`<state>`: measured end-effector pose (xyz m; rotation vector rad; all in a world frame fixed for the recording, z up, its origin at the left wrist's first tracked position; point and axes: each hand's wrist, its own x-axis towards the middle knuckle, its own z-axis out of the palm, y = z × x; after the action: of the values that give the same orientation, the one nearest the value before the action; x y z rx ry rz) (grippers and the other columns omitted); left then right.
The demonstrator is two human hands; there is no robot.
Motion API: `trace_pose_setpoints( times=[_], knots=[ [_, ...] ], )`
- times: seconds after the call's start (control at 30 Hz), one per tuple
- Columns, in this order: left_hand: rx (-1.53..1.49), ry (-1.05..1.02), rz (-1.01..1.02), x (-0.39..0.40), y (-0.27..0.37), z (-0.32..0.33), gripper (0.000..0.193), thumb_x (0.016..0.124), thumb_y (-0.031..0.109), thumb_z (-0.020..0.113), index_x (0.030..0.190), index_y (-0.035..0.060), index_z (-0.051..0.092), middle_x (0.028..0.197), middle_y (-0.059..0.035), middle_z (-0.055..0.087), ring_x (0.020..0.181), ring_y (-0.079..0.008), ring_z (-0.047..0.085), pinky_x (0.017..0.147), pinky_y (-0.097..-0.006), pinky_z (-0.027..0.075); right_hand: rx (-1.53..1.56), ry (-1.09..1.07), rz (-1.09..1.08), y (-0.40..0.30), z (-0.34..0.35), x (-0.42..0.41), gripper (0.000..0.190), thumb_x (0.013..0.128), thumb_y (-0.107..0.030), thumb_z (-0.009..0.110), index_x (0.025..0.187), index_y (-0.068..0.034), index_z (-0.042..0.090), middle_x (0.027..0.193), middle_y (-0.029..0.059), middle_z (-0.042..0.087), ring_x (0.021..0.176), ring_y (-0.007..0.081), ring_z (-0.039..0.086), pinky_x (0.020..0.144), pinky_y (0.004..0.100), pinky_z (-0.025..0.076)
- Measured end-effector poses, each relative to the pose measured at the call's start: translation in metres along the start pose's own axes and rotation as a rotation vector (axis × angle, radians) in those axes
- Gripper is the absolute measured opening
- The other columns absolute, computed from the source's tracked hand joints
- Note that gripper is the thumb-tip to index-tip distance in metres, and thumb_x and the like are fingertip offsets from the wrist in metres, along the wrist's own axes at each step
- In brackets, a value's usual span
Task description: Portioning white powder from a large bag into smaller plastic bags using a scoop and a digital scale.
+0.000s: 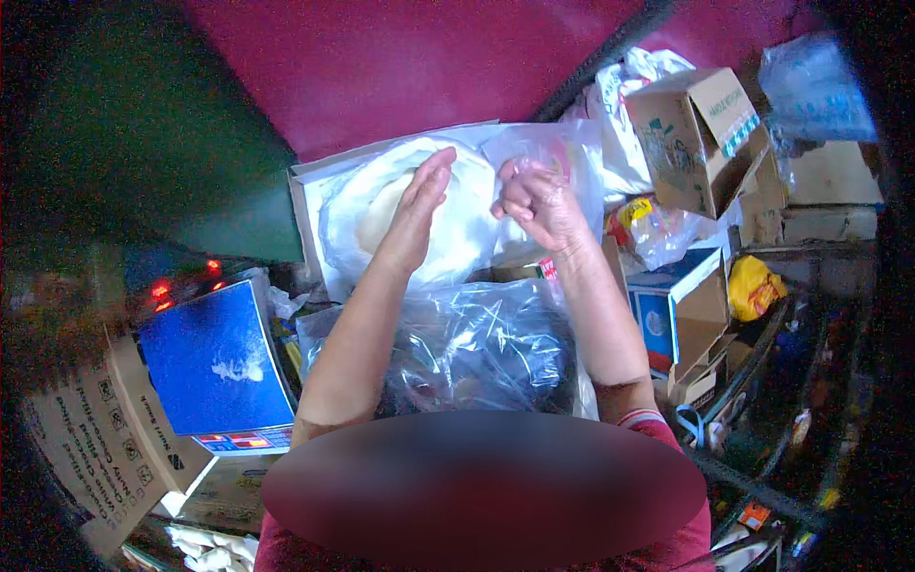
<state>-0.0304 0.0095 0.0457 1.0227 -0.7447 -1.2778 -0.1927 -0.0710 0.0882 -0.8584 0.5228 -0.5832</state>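
A plastic bag of white powder lies spread open in a shallow white carton. A paler cream patch of powder shows on its left side. My left hand is over this bag, seen edge-on with straight fingers and nothing visible in it. To its right, my right hand is curled over clear plastic bags; whether it grips any of the film cannot be told. Between my forearms sits a large shiny clear plastic bag with dark contents.
On my left stand a blue-topped scale with red digits and a printed cardboard carton. To the right are a tilted cardboard box, an open blue-and-white box and a yellow packet. Magenta cloth hangs beyond.
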Motion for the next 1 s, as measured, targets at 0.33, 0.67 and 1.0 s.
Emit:
trace_pose_setpoints(
  times=[0.33, 0.67, 1.0],
  knots=[
    [0.152, 0.183, -0.073, 0.003, 0.001, -0.017, 0.060, 0.085, 0.058, 0.031, 0.107, 0.0060, 0.053, 0.106, -0.0074, 0.053, 0.098, -0.0196, 0.044, 0.091, -0.0392, 0.030, -0.622, 0.457, -0.216, 0.037, 0.031, 0.027, 0.031, 0.090, -0.032, 0.045, 0.083, -0.005, 0.058, 0.058, -0.0014, 0.046, 0.050, 0.0094, 0.042, 0.053, 0.0253, 0.038],
    [-0.210, -0.124, 0.067, 0.007, -0.004, -0.015, 0.051, 0.081, 0.039, 0.053, 0.119, 0.0056, 0.047, 0.118, -0.0072, 0.048, 0.111, -0.0196, 0.041, 0.096, -0.0359, 0.028, 0.331, -0.350, 0.093, 0.016, 0.016, 0.004, 0.034, 0.088, -0.038, 0.045, 0.065, -0.013, 0.042, 0.056, -0.0033, 0.034, 0.045, 0.0095, 0.033, 0.057, 0.0311, 0.037],
    [-0.104, -0.201, -0.084, 0.005, 0.001, -0.018, 0.018, 0.073, 0.015, 0.066, 0.085, 0.0037, 0.059, 0.081, -0.0021, 0.058, 0.082, -0.0127, 0.052, 0.081, -0.0268, 0.038, 0.082, -0.097, 0.194, -0.007, -0.031, -0.002, 0.035, 0.086, -0.036, 0.049, 0.061, -0.011, 0.043, 0.054, -0.0014, 0.035, 0.042, 0.0104, 0.033, 0.052, 0.0338, 0.039]
  ],
)
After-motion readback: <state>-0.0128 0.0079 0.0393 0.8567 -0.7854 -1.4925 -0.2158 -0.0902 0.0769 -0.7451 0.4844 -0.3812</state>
